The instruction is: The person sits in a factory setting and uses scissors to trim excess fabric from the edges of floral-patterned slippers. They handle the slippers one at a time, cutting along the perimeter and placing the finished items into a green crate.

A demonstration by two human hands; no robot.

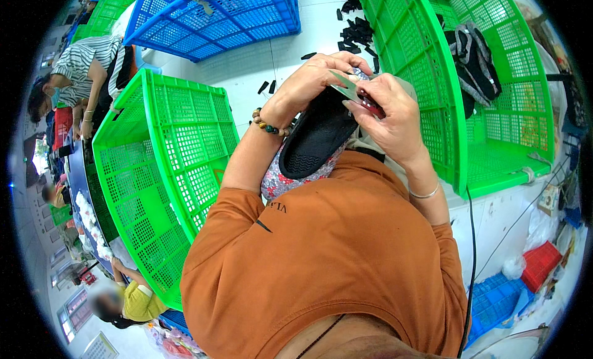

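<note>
A shoe with a black ribbed sole (315, 139) and a flowered fabric upper (281, 183) rests against my orange shirt, sole up. My left hand (312, 81), with a beaded bracelet on its wrist, grips the shoe's toe end. My right hand (392, 115) holds a small tool with a reddish handle (370, 104) and a pale blade (343, 82) at the shoe's toe, close to my left fingers. A thin bangle sits on my right wrist.
A green plastic crate (164, 167) stands at my left, another green crate (488, 112) at my right with a dark bag (474, 62) inside, and a blue crate (216, 19) ahead. Several black pieces (358, 31) lie on the white surface. Other people work at the far left.
</note>
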